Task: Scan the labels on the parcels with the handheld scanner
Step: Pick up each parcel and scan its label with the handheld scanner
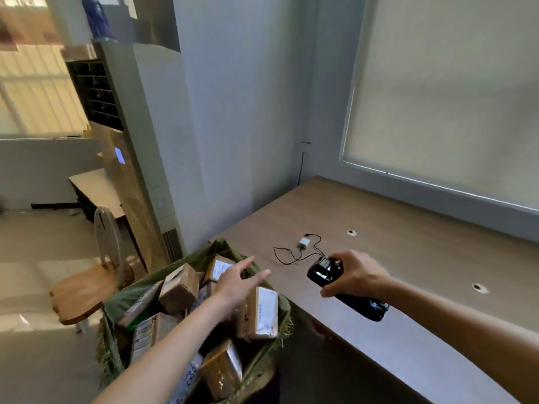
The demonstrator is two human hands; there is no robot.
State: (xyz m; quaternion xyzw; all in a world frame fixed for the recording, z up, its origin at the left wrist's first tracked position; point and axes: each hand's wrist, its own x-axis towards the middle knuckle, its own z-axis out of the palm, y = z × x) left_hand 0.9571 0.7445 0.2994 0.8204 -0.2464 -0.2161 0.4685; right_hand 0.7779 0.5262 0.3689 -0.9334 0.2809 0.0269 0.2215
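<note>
Nearest us, a green woven sack (116, 304) stands open beside the surface (408, 258), and we count about seven parcels (178, 287) in it, brown boxes taped over, at least three showing white labels (267, 301). Our left hand (236, 282) reaches over the sack with its fingers straight and spread, its grip wide and holding nothing. Our right hand (354, 272) curls its grip around one black handheld scanner (323, 272), held above the surface's near edge, its small screen facing up. Beyond it one white charger (304, 243) lies on the surface with a thin black cable (288, 255). We count two round cable holes (351, 232). Farther left stands one wooden chair (90, 284)
</note>
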